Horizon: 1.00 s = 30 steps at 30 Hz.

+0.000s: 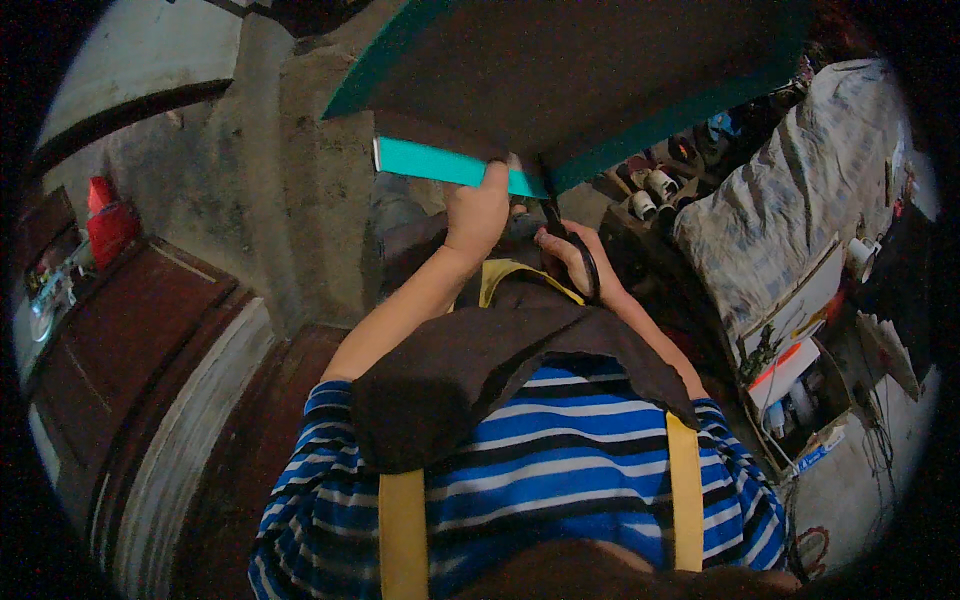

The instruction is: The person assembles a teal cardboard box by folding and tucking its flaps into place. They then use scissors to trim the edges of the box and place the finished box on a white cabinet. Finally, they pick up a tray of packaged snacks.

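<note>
A large dark sheet (600,75) with a teal border spreads out in front of me; I cannot tell its material. Along its near side runs a bright teal strip (420,161), white at its left end. My left hand (478,212) is closed on this strip, thumb on top. In my right hand (578,258) is a pair of black scissors (555,212), fingers wrapped round the handles. The blades point away from me and meet the strip's right end, beside the sheet's teal corner. How far the blades are apart is hard to make out.
Shoes (650,195) lie beyond the sheet's right side. A crumpled grey cover (785,190) drapes a pile at right, above an open box (815,400) of small items. Dark red wooden furniture (120,350) stands at left, near a red object (110,222).
</note>
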Available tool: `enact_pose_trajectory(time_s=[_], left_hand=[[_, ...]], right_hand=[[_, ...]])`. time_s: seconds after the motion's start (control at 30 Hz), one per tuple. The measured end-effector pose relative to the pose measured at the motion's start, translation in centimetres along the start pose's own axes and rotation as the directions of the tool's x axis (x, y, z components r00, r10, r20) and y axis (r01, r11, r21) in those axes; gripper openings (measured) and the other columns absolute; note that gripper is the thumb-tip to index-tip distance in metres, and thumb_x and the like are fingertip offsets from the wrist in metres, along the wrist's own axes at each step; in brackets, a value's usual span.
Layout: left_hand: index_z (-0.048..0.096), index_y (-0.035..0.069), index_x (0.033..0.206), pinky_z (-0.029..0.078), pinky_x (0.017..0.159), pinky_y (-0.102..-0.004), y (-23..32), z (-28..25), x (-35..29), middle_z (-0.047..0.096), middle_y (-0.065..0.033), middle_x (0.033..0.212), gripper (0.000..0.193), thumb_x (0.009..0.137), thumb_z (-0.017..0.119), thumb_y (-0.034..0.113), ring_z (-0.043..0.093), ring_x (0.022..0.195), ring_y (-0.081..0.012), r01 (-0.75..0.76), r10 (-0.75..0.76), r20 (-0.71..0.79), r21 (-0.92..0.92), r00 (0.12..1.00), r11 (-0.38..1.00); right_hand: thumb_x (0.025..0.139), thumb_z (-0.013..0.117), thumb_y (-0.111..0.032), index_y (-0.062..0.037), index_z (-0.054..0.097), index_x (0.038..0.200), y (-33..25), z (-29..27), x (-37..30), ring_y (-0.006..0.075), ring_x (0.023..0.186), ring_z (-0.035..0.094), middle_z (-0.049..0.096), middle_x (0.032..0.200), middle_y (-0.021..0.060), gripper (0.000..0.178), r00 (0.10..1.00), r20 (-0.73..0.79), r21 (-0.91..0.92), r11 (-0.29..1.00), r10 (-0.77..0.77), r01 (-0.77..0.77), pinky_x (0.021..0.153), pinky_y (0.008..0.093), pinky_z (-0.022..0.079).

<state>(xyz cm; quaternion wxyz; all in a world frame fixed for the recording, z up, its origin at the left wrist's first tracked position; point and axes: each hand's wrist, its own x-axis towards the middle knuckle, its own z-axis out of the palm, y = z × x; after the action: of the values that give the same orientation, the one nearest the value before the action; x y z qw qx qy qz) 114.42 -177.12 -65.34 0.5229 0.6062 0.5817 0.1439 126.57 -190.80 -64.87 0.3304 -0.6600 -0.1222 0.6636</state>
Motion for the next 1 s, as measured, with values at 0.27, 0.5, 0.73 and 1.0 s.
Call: enact_pose_trajectory(time_s=[0.27, 0.5, 0.73, 1.0], left_hand=[[0.062, 0.000, 0.088, 0.042, 0.063, -0.0350, 4.5, 0.4, 3.7, 0.059, -0.0064, 0.079, 0.013, 0.084, 0.056, 0.011, 0.054, 0.071, -0.0175, 0.409, -0.439, 0.074, -0.525, 0.896, 0.747], [0.059, 0.001, 0.094, 0.044, 0.059, -0.0336, 1.7, 1.6, 5.7, 0.058, -0.0076, 0.091, 0.013, 0.084, 0.057, 0.009, 0.056, 0.078, -0.0179, 0.528, -0.495, 0.239, -0.599, 0.835, 0.602], [0.054, 0.000, 0.090, 0.046, 0.070, -0.0371, -1.8, 1.8, 5.5, 0.054, -0.0081, 0.090, 0.012, 0.081, 0.061, 0.005, 0.055, 0.081, -0.0211, 0.484, -0.455, 0.194, -0.529, 0.869, 0.697], [0.051, -0.006, 0.097, 0.051, 0.076, -0.0409, 3.1, 4.8, 4.9, 0.053, -0.0108, 0.097, 0.019, 0.079, 0.057, 0.000, 0.056, 0.085, -0.0249, 0.454, -0.435, 0.137, -0.358, 0.890, 0.816]], right_hand=[[0.085, 0.056, -0.013, -0.0026, 0.059, 0.088, 1.2, 0.9, 0.5, 0.0110, 0.058, 0.049, 0.054, 0.067, 0.0014, 0.011, 0.990, -0.089, 0.144, 0.982, -0.106, 0.118, 0.054, 0.0261, 0.037], [0.083, 0.057, -0.015, -0.0034, 0.060, 0.093, 1.7, -0.1, -0.2, 0.0128, 0.059, 0.052, 0.057, 0.070, 0.0036, 0.015, 0.997, -0.055, 0.119, 0.991, -0.054, 0.061, 0.054, 0.0271, 0.039], [0.085, 0.057, -0.026, -0.0012, 0.060, 0.094, 3.4, -1.4, 1.6, 0.0160, 0.069, 0.058, 0.061, 0.076, 0.0093, 0.026, 0.995, 0.032, -0.056, 0.993, -0.099, 0.101, 0.064, 0.0317, 0.046], [0.078, 0.068, -0.035, -0.0003, 0.061, 0.103, 3.7, -9.8, -2.7, 0.0251, 0.078, 0.061, 0.063, 0.091, 0.0148, 0.043, 0.977, 0.129, -0.250, 0.948, -0.169, 0.197, 0.069, 0.0358, 0.047]])
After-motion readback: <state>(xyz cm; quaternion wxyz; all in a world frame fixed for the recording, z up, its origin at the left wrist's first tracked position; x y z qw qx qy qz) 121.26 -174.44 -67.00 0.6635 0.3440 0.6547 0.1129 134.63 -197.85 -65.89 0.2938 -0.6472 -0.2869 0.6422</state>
